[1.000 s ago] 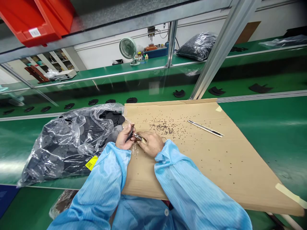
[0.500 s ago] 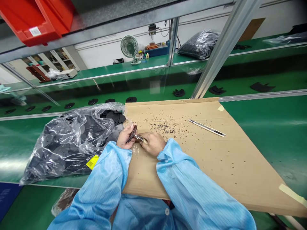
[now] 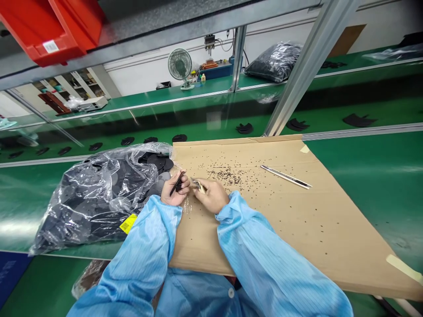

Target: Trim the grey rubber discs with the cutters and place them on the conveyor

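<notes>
My left hand point(image 3: 172, 193) is closed around a thin, flat black part point(image 3: 176, 185), seen nearly edge-on. My right hand point(image 3: 213, 197) is wrapped round a pair of small nippers point(image 3: 197, 183) with pale handles, their metal tip pointing toward the left hand. A small gap lies between the tip and the black part. Beside my left hand, a clear plastic bag point(image 3: 109, 193) is full of flat, rounded black parts, and some show at its open end point(image 3: 159, 162). Cardboard point(image 3: 257, 237) lies under both hands, with many tiny black bits point(image 3: 229, 176) scattered over it.
A slim white-and-black cutter knife point(image 3: 286, 177) lies on the cardboard to the right. Black parts point(image 3: 244, 128) sit spaced along the green belt behind. A metal post point(image 3: 297, 66) rises past the cardboard's far edge. A red bin point(image 3: 62, 39) hangs overhead at left.
The nippers have come away from the black part, moving slightly right and up with my right hand. The black part has turned in my left hand. Belt parts have shifted slightly left.
</notes>
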Demonstrator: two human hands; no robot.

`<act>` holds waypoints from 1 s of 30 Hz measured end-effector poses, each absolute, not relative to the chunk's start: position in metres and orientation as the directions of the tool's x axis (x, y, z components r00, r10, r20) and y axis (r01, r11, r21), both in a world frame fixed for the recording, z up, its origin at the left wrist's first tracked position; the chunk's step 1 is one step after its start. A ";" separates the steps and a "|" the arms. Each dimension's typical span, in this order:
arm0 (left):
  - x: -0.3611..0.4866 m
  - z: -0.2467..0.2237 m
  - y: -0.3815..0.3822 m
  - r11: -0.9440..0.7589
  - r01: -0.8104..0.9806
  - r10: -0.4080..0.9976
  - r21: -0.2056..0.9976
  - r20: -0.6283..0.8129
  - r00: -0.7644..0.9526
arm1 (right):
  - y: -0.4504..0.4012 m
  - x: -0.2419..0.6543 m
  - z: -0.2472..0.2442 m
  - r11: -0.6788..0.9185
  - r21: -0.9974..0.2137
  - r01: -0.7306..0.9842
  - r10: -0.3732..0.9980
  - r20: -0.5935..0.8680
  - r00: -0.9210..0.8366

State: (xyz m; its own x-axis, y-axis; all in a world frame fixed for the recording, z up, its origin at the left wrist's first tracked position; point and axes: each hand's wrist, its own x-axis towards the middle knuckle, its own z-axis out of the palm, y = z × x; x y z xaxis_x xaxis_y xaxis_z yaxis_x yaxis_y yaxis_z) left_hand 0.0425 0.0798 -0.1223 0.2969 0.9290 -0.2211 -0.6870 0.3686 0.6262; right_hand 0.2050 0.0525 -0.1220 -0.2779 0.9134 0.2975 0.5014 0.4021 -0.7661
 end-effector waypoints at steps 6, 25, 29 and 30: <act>0.039 -0.118 0.077 0.339 -0.748 0.940 0.570 -0.170 0.297 | 0.062 0.211 -0.129 0.206 -0.882 0.423 0.965 0.256 0.064; 0.032 -0.124 0.096 -0.304 -0.695 0.907 0.651 -0.026 -0.421 | 0.083 0.116 -0.127 0.228 -0.453 0.862 0.966 -0.003 -0.257; 0.032 -0.125 0.099 -0.342 -0.665 0.876 0.665 -0.032 -0.482 | 0.088 0.124 -0.123 0.123 -0.573 0.810 0.980 -0.059 -0.191; 0.033 -0.125 0.099 -0.354 -0.651 0.867 0.672 -0.025 -0.498 | 0.090 0.131 -0.121 0.072 -0.633 0.771 0.988 -0.063 -0.144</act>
